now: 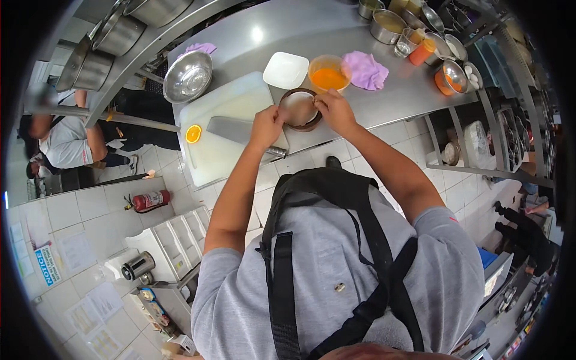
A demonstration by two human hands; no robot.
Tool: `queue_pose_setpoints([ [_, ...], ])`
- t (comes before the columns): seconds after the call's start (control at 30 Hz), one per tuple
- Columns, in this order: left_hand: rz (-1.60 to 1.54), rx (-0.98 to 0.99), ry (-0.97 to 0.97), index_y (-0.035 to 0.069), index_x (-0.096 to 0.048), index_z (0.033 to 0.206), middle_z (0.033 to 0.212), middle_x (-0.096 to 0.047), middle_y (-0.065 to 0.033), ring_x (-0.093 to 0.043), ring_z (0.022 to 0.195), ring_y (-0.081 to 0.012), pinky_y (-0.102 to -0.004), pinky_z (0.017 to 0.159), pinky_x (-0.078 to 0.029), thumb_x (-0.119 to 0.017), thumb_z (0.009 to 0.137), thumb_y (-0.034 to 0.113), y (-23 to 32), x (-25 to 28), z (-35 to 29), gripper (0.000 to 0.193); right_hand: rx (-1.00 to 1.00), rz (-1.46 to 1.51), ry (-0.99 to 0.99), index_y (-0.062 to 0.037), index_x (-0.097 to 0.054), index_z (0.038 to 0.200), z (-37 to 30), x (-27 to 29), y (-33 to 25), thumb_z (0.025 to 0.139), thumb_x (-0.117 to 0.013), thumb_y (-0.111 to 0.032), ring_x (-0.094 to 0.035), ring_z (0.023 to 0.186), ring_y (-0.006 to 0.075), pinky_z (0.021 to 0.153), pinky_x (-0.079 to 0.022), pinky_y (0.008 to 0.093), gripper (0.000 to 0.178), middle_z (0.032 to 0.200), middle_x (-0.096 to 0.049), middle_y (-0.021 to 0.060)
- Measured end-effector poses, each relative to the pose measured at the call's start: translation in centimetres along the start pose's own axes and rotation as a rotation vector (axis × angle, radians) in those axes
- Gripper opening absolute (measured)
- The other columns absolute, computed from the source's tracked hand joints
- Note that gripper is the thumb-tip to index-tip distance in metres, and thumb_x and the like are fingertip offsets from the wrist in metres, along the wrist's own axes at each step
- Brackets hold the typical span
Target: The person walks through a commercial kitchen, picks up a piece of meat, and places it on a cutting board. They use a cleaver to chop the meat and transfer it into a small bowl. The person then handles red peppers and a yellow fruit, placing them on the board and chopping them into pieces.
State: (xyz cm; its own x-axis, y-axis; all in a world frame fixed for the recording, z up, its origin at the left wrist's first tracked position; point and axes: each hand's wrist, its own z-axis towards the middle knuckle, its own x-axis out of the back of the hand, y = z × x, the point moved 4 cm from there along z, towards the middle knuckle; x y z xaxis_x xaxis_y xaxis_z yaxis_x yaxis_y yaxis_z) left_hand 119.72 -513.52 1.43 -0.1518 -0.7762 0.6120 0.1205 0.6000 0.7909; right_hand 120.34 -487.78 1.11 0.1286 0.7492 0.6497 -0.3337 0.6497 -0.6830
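A round brown-rimmed bowl (311, 124) stands at the near edge of the steel table, with something pale and hazy inside. My left hand (267, 127) is closed at its left rim, the fingers bunched together. At the far right of the rim, my right hand (336, 113) pinches with thumb and fingers. What either hand grips is too small to make out. Left of the bowl, a large knife (231, 128) with a metal handle lies on the white cutting board (207, 165). An orange half (193, 134) rests cut side up on that board.
Behind the bowl are a white square dish (286, 70), a tub of orange liquid (329, 72) and a purple cloth (365, 70). A steel bowl (188, 77) stands at left; pots and an orange bottle (422, 52) at right. Another person (66, 141) is beyond the left shelf.
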Motion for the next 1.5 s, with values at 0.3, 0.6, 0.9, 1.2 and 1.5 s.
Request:
queue_pose_setpoints([
  [0.3, 0.067, -0.064, 0.051, -0.003, -0.078, 0.106, 0.094, -0.078, -0.0216, -0.075, 0.081, -0.0344, -0.0423, 0.076, -0.059, -0.079, 0.095, 0.014, 1.0, -1.5, -0.3, 0.02, 0.0, 0.047, -0.184, 0.0007, -0.08, 0.1, 1.7, -1.7, 1.2, 0.095, -0.077, -0.009, -0.071, 0.087, 0.0343, 0.08, -0.056, 0.0428, 0.011, 0.09, -0.072, 0.0179],
  [0.6, -0.065, -0.115, 0.11, 0.0, -0.077, 0.1, 0.089, -0.074, -0.0167, -0.072, 0.079, -0.0335, -0.0433, 0.076, -0.057, -0.076, 0.097, 0.012, 3.1, -0.2, 0.5, 0.013, -0.124, 0.089, -0.231, -0.0009, -0.074, 0.102, 2.3, 0.9, -0.9, 0.099, -0.072, -0.013, -0.074, 0.091, 0.0373, 0.082, -0.056, 0.0465, 0.013, 0.096, -0.076, 0.0192],
  [0.9, -0.338, 0.08, -0.116, 0.002, -0.071, 0.117, 0.091, -0.074, -0.0073, -0.071, 0.08, -0.0167, -0.0335, 0.073, -0.057, -0.072, 0.104, 0.018, 3.6, 0.2, 2.7, 0.021, -0.115, 0.164, -0.202, -0.0007, -0.073, 0.104, 1.9, 1.9, -1.9, 0.101, -0.071, -0.014, -0.073, 0.087, 0.0337, 0.079, -0.057, 0.0433, 0.013, 0.098, -0.075, 0.0172],
  [1.2, 0.186, -0.318, 0.006, 0.005, -0.074, 0.111, 0.098, -0.074, -0.0147, -0.073, 0.09, -0.0327, -0.038, 0.089, -0.058, -0.074, 0.095, 0.012, 5.7, -3.1, 1.4, 0.018, -0.348, 0.661, -0.482, -0.0038, -0.074, 0.12, 1.1, -0.2, -0.2, 0.107, -0.065, -0.006, -0.072, 0.09, 0.0149, 0.081, -0.058, 0.0327, 0.016, 0.102, -0.078, 0.0074],
  [1.5, -0.188, -0.212, 0.032, -0.001, -0.071, 0.097, 0.095, -0.071, -0.0117, -0.07, 0.087, -0.0257, -0.0369, 0.08, -0.055, -0.073, 0.091, 0.008, 6.4, -1.1, 1.1, 0.011, -0.16, 0.184, -0.413, -0.0025, -0.077, 0.119, -0.3, 1.6, 1.2, 0.095, -0.077, -0.016, -0.077, 0.099, 0.0289, 0.09, -0.059, 0.0401, 0.027, 0.108, -0.08, 0.0134],
])
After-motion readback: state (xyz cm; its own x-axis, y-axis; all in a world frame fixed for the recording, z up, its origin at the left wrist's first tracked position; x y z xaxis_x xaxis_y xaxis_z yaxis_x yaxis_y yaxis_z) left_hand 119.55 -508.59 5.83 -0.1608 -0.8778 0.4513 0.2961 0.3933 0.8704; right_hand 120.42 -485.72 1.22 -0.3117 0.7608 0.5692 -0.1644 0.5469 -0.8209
